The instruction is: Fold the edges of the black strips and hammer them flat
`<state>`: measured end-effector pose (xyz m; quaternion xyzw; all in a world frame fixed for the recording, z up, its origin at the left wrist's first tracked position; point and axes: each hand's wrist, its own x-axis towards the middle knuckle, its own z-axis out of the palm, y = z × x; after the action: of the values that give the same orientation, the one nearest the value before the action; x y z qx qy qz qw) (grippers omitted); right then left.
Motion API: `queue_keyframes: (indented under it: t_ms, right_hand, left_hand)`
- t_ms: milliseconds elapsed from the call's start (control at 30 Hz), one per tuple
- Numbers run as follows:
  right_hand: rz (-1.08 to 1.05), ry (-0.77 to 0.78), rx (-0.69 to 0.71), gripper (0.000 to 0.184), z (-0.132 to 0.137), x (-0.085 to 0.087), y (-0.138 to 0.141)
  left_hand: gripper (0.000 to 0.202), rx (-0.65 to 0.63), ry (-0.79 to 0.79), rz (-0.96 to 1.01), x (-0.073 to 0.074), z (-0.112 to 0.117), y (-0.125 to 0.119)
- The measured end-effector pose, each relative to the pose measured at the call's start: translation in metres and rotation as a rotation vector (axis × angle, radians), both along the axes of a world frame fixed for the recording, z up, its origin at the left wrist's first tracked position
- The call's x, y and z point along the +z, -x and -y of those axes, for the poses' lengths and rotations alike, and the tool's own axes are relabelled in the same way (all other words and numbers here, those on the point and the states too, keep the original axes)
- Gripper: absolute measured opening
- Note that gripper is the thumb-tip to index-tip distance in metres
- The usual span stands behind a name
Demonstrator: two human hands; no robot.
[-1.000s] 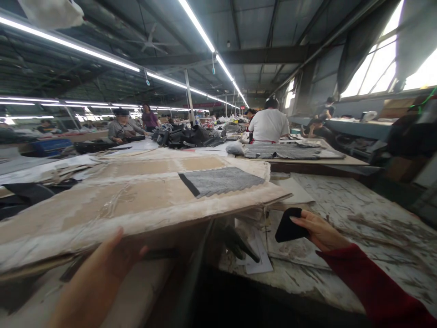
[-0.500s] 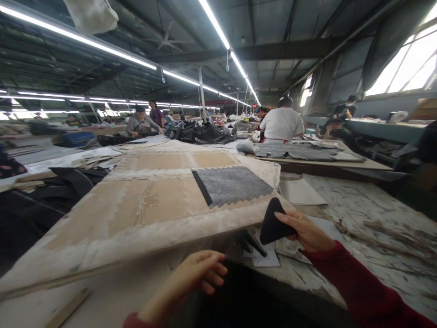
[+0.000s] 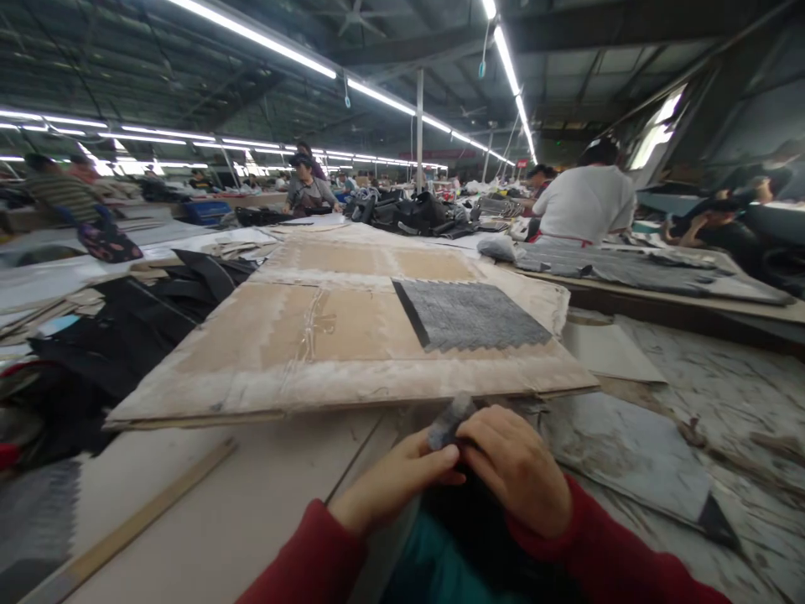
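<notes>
My left hand [image 3: 408, 470] and my right hand [image 3: 516, 466] meet just below the front edge of a raised board [image 3: 365, 373]. Between them is a small grey piece of material [image 3: 451, 419], folded or curled. The left thumb and fingers pinch its near side, while the right fingers are curled over its other side. Part of it is hidden behind the fingers, and its full shape cannot be made out. On the board, beyond my hands, lies a flat grey fabric panel [image 3: 478, 315] with zigzag edges and a black strip along one side.
Black material [image 3: 138, 319] is heaped to the left. A wooden strip [image 3: 151, 512] lies at lower left. On the right, a worn worktable [image 3: 742, 403] carries a pale sheet [image 3: 629, 453] and a dark scrap [image 3: 717, 520]. A co-worker in a white top [image 3: 584, 205] is further back.
My right hand has come inward and down from the right with the black piece it held. My left hand, formerly apart and empty, has joined it at a small grey piece. The view has turned left.
</notes>
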<state>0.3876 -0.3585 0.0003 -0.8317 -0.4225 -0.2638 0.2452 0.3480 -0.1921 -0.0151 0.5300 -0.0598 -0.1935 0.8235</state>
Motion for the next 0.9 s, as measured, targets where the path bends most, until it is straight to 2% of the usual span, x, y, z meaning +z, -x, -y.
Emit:
queue_keyframes:
  t_ms: [100,167,267,333,400,467,567,667,767,900]
  right_hand:
    - [0.016,0.051,0.065,0.013,-0.01,-0.005,0.007]
    - [-0.011,0.055,0.115,0.014,-0.007,-0.004,0.006]
    - [-0.085,-0.052,0.111,0.013,0.005,-0.005,-0.002]
    - [-0.192,-0.148,0.011,0.008,0.014,-0.008,-0.011]
    - [-0.355,-0.189,-0.108,0.016,0.021,-0.014,-0.019]
    - [-0.574,-0.173,-0.149,0.025,0.024,-0.019,-0.024]
    - [-0.88,-0.193,-0.059,0.035,0.021,-0.021,-0.024]
    - [-1.063,-0.267,0.024,0.036,0.013,-0.018,-0.019]
    - [-1.172,-0.309,0.079,0.034,0.007,-0.016,-0.016]
    - [-1.172,-0.307,0.018,0.036,0.006,-0.016,-0.016]
  left_hand:
    - [0.04,0.09,0.071,-0.063,-0.003,-0.002,-0.003]
    - [0.036,0.105,0.129,-0.112,-0.005,-0.003,-0.005]
    - [0.033,0.099,0.19,-0.183,-0.006,-0.005,-0.008]
    - [0.032,0.117,0.181,-0.207,-0.007,-0.006,-0.01]
    - [0.031,0.136,0.155,-0.216,-0.008,-0.007,-0.011]
    - [0.031,0.142,0.131,-0.221,-0.008,-0.008,-0.011]
    - [0.032,0.123,0.093,-0.221,-0.01,-0.009,-0.011]
    - [0.037,0.108,0.06,-0.215,-0.011,-0.009,-0.011]
    - [0.04,0.102,0.038,-0.208,-0.013,-0.008,-0.011]
    - [0.036,0.088,-0.011,-0.2,-0.014,-0.008,-0.011]
